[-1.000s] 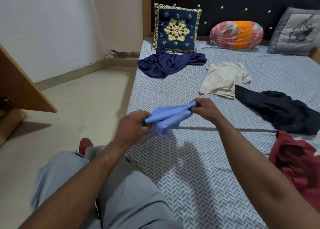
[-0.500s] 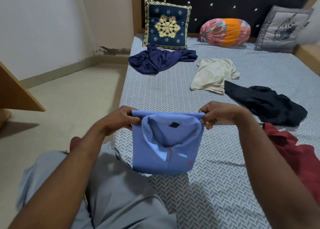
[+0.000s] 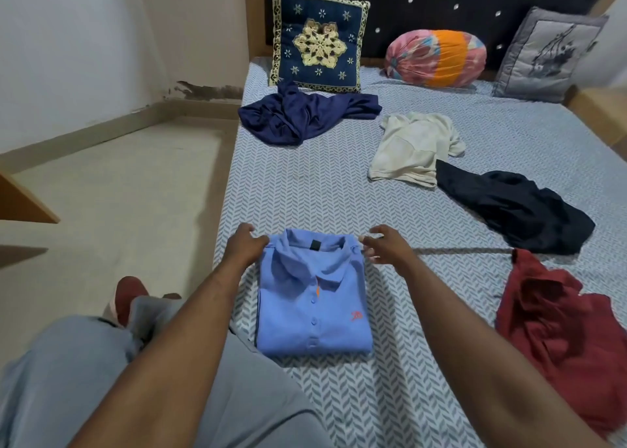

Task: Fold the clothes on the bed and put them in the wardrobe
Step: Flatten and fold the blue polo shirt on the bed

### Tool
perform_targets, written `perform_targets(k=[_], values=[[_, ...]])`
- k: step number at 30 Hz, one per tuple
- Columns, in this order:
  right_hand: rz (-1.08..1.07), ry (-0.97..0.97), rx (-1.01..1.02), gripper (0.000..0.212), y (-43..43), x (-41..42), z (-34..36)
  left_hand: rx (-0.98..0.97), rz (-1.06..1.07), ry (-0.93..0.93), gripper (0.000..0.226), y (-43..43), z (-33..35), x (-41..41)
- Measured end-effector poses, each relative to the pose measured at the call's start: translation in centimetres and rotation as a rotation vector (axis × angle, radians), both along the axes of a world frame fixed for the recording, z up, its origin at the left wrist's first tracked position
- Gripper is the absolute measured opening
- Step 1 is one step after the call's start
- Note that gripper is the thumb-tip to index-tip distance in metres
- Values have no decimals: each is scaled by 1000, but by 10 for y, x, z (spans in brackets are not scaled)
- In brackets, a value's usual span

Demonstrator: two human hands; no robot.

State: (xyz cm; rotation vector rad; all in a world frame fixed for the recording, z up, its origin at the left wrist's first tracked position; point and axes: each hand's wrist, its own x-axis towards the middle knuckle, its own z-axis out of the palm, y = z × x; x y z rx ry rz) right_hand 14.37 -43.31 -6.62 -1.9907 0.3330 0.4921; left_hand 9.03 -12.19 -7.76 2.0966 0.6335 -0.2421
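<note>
A folded blue polo shirt (image 3: 314, 298) lies flat on the bed (image 3: 305, 183) near its left edge, collar away from me. My left hand (image 3: 246, 245) is at the shirt's top left corner, fingers curled onto the fabric there. My right hand (image 3: 385, 245) hovers at the top right corner with its fingers spread and loose, fingertips just at the collar edge. Unfolded clothes lie further up the bed: a navy garment (image 3: 302, 116), a cream shirt (image 3: 412, 147), a black garment (image 3: 515, 208) and a red garment (image 3: 559, 332) at my right.
Three cushions lean on the dark headboard: a navy embroidered one (image 3: 319, 38), a pink and orange roll (image 3: 437, 57), a grey one (image 3: 546, 54). Tiled floor (image 3: 118, 193) runs along the bed's left side. A wooden edge (image 3: 23, 200) juts in at far left. My knee is below.
The blue shirt, held up in the air by both hands, has been laid flat on the bed. My right hand has let go of its corner and spread its fingers.
</note>
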Motion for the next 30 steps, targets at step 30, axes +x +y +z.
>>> perform_targets(k=[30], values=[[99, -145, -391, 8, 19, -2, -36, 151, -11, 35, 31, -7, -8, -9]])
